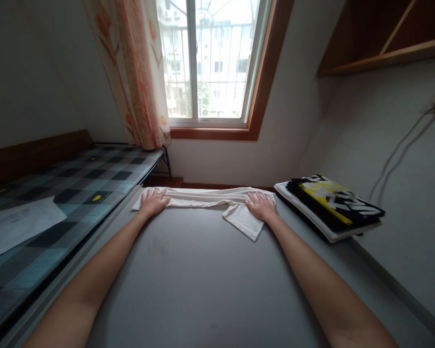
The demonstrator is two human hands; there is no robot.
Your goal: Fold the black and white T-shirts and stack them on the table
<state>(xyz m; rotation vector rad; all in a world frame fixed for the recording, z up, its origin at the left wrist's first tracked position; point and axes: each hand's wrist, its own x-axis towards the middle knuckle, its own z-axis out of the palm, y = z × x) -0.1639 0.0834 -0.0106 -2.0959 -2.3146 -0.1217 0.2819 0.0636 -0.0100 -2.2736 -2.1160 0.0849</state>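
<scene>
A white T-shirt (203, 197) lies in a long, narrow strip across the far end of the grey table (203, 280). One short sleeve sticks out toward me on its right side. My left hand (153, 202) rests flat on the left end of the shirt with its fingers spread. On the right end, my right hand (261, 207) lies palm down, fingers also spread, just beside the loose sleeve. Both arms are stretched far forward over the tabletop.
Right of the shirt sits a stack of folded clothes (329, 205), black and yellow on top. A bed with a checked mattress (94, 169) runs along the left, bearing a paper sheet (21, 222). Ahead are a curtain (139, 72) and a window (217, 63); a wooden shelf (384, 58) hangs upper right.
</scene>
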